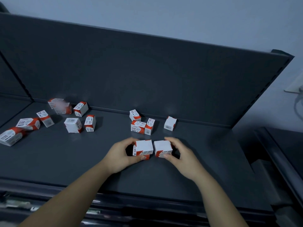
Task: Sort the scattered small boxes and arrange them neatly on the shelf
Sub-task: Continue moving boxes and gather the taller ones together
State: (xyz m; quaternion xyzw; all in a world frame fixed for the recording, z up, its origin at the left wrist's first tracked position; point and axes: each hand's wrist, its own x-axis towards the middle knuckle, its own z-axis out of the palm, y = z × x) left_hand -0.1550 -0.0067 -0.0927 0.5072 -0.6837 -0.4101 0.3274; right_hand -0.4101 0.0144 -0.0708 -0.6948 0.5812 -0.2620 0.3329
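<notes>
The dark shelf [65, 161] is looked down upon from close by through one head-worn wide-angle camera (the whole frame is tilted), which is pointed forward toward the shelf's back panel [147, 71].

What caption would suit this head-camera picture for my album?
Left hand and right hand hold small red-and-white boxes side by side at a dark shelf; scattered boxes lie behind.

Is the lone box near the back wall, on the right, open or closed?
Closed: the lone box shows unbroken white and red faces, no flap lifted.
</notes>
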